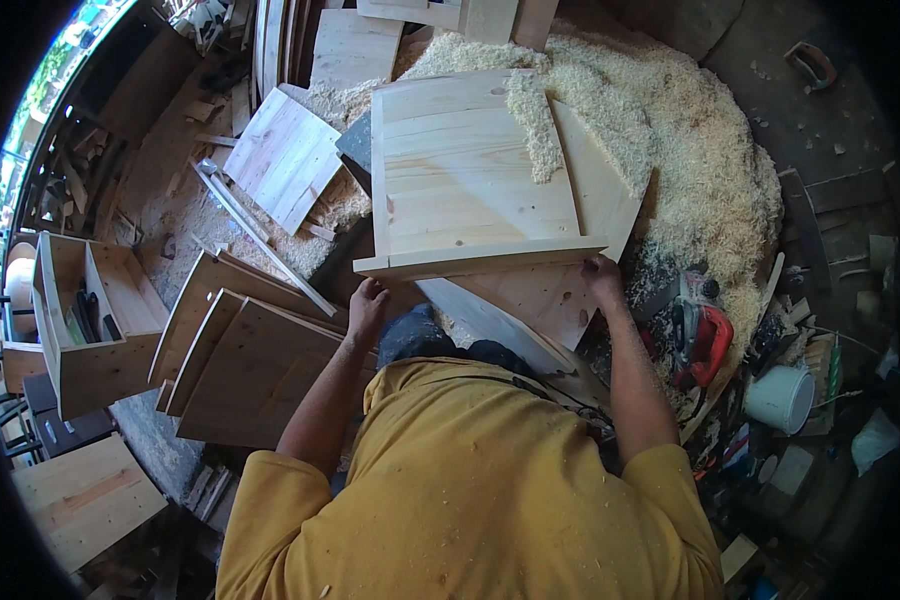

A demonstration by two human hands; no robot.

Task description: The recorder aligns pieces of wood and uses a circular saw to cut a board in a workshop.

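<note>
A long pale wooden strip [480,258] lies across the near edge of a wide wooden panel [470,170] in front of me. My left hand [369,300] is closed at the strip's left end, with its fingertips partly hidden. At the other end, my right hand [601,278] is closed around the strip's corner. Wood shavings [536,135] are scattered over the panel's upper right part. Beneath it, a second board [595,165] sticks out at an angle to the right.
A large heap of shavings [710,150] spreads at the far right. A red power tool [705,345] rests near my right forearm, beside a white bucket [780,398]. Several curved panels [260,375] lean at my left, next to a wooden drawer box [100,330].
</note>
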